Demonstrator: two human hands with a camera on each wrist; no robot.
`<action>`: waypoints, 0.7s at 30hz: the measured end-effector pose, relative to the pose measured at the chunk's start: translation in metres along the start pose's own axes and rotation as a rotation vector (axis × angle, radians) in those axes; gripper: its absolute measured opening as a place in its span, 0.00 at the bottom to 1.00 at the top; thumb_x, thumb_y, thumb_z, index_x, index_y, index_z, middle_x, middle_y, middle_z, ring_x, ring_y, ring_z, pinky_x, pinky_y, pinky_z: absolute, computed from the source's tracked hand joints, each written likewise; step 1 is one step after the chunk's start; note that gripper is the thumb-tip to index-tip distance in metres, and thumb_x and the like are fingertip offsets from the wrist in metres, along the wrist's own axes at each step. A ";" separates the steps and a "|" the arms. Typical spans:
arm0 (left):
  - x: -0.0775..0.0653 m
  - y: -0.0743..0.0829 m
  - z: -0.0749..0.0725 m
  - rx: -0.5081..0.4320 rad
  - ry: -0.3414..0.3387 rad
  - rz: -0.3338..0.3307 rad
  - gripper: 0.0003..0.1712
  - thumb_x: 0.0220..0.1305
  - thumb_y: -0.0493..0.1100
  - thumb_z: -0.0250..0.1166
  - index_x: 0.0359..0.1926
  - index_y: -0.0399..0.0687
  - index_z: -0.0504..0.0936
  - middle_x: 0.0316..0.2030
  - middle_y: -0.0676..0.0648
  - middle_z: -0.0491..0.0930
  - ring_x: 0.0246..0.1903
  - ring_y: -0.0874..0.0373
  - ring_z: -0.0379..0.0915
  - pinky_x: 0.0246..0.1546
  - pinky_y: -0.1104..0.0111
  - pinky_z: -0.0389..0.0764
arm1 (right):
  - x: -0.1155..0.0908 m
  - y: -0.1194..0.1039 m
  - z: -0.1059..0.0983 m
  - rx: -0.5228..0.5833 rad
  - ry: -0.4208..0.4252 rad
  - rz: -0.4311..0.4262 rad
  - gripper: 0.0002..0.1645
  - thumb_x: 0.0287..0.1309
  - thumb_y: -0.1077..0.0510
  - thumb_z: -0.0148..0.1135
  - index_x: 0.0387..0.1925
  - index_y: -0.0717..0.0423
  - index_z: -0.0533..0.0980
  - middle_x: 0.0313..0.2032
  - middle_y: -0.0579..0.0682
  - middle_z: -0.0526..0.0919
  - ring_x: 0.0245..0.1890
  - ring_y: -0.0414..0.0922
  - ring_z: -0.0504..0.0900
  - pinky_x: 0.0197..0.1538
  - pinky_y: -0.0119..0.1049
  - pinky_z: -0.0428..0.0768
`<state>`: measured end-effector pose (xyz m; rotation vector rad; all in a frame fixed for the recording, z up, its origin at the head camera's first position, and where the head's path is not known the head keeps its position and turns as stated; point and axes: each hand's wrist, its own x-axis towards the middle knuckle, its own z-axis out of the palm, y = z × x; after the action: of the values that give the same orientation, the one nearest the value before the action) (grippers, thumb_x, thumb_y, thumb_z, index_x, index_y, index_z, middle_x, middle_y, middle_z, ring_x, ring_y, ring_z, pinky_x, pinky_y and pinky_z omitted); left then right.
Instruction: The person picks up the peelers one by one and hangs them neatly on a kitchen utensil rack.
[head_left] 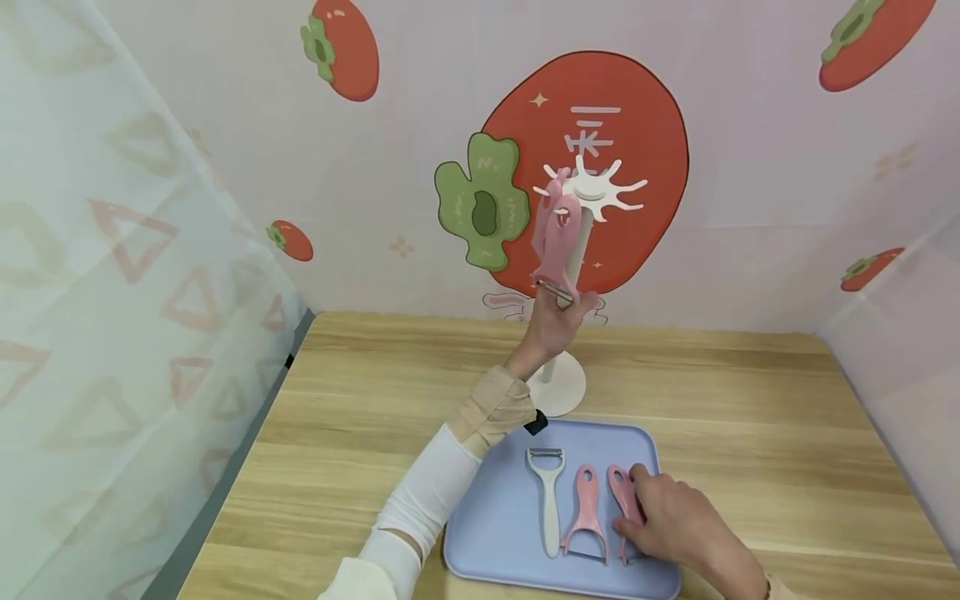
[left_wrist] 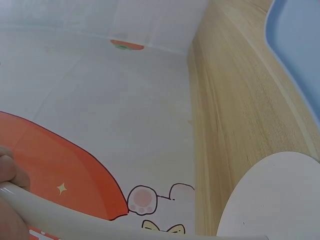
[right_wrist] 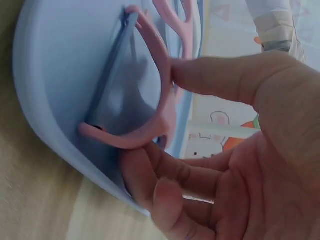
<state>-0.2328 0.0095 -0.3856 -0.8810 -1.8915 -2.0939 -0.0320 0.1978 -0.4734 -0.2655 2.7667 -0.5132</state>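
Observation:
My left hand (head_left: 553,325) grips the pole of a white stand (head_left: 592,193) whose top spreads into several hooked arms. Two pink peelers (head_left: 561,242) hang from its left side, one partly behind the other. In the left wrist view the white pole (left_wrist: 75,220) passes through the curled fingers. On the blue tray (head_left: 491,525), my right hand (head_left: 678,521) pinches a pink Y-shaped peeler (right_wrist: 159,126) between thumb and fingers; it is tilted, its blade end towards me. Left of it lie another pink peeler (head_left: 587,500) and a white peeler (head_left: 551,508).
The stand's round white base (head_left: 558,387) sits on the wooden table (head_left: 360,417), just behind the tray. A patterned cloth wall (head_left: 420,275) rises along the table's far edge. More cloth (head_left: 135,292) hangs at the left side.

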 end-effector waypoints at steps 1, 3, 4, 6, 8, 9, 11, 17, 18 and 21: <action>-0.001 0.003 0.000 -0.002 0.001 0.002 0.15 0.66 0.29 0.60 0.25 0.42 0.65 0.12 0.61 0.63 0.17 0.62 0.61 0.32 0.71 0.66 | 0.000 0.000 0.001 0.003 0.006 0.008 0.29 0.45 0.44 0.80 0.37 0.57 0.74 0.20 0.45 0.70 0.18 0.40 0.71 0.21 0.37 0.70; -0.001 0.006 0.000 -0.003 0.002 0.012 0.14 0.66 0.28 0.60 0.26 0.42 0.65 0.13 0.61 0.63 0.18 0.62 0.61 0.32 0.71 0.66 | 0.001 -0.001 0.001 0.011 0.017 0.018 0.27 0.46 0.45 0.80 0.34 0.56 0.73 0.20 0.46 0.70 0.18 0.41 0.71 0.21 0.37 0.70; -0.001 0.006 0.000 -0.005 0.002 0.015 0.15 0.66 0.28 0.60 0.26 0.41 0.64 0.12 0.62 0.63 0.17 0.62 0.61 0.31 0.71 0.65 | 0.001 -0.001 0.002 0.014 0.024 0.022 0.25 0.46 0.46 0.79 0.32 0.55 0.73 0.20 0.46 0.70 0.17 0.41 0.71 0.20 0.37 0.70; -0.001 0.006 0.000 -0.010 0.003 0.021 0.15 0.65 0.28 0.60 0.25 0.40 0.64 0.12 0.62 0.63 0.17 0.62 0.60 0.31 0.71 0.65 | 0.002 -0.002 0.002 0.015 0.035 0.026 0.23 0.47 0.47 0.78 0.29 0.54 0.72 0.20 0.46 0.70 0.17 0.41 0.71 0.20 0.37 0.70; -0.001 0.006 0.001 -0.012 0.003 0.025 0.16 0.65 0.27 0.60 0.24 0.38 0.64 0.12 0.63 0.63 0.17 0.63 0.61 0.31 0.71 0.65 | 0.003 -0.002 0.003 0.018 0.045 0.031 0.21 0.47 0.49 0.77 0.27 0.53 0.71 0.19 0.46 0.71 0.16 0.41 0.71 0.19 0.37 0.70; -0.001 0.006 0.001 -0.013 0.003 0.023 0.16 0.65 0.27 0.60 0.24 0.38 0.64 0.12 0.63 0.64 0.18 0.63 0.61 0.33 0.71 0.66 | 0.003 -0.002 0.003 0.018 0.048 0.035 0.21 0.47 0.50 0.76 0.26 0.53 0.71 0.19 0.46 0.71 0.16 0.41 0.72 0.19 0.38 0.70; -0.001 0.006 0.001 -0.013 0.003 0.017 0.16 0.64 0.26 0.60 0.24 0.38 0.64 0.12 0.63 0.64 0.18 0.63 0.62 0.34 0.71 0.67 | 0.004 -0.001 0.003 0.018 0.052 0.046 0.19 0.46 0.51 0.75 0.25 0.53 0.71 0.19 0.46 0.71 0.17 0.42 0.72 0.20 0.38 0.70; -0.002 0.006 0.001 -0.012 0.006 0.002 0.17 0.65 0.27 0.60 0.22 0.37 0.64 0.12 0.63 0.62 0.18 0.63 0.60 0.32 0.71 0.66 | 0.003 0.000 -0.001 0.024 0.043 0.060 0.18 0.47 0.51 0.74 0.25 0.53 0.71 0.19 0.46 0.71 0.17 0.43 0.72 0.21 0.39 0.70; -0.002 0.007 0.000 -0.013 0.005 0.006 0.17 0.65 0.27 0.60 0.22 0.37 0.64 0.12 0.63 0.62 0.18 0.63 0.60 0.32 0.71 0.66 | 0.003 0.000 -0.002 0.032 0.039 0.061 0.18 0.48 0.51 0.74 0.26 0.53 0.72 0.19 0.46 0.72 0.17 0.42 0.72 0.21 0.39 0.70; -0.002 0.007 0.000 -0.015 0.002 0.018 0.16 0.65 0.28 0.61 0.24 0.36 0.64 0.13 0.63 0.63 0.18 0.63 0.61 0.33 0.71 0.67 | 0.003 -0.001 -0.008 0.054 0.035 0.063 0.17 0.49 0.52 0.75 0.28 0.53 0.73 0.19 0.46 0.72 0.17 0.42 0.72 0.21 0.38 0.70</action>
<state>-0.2276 0.0081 -0.3803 -0.8956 -1.8623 -2.0997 -0.0371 0.1990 -0.4670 -0.1574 2.7800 -0.5802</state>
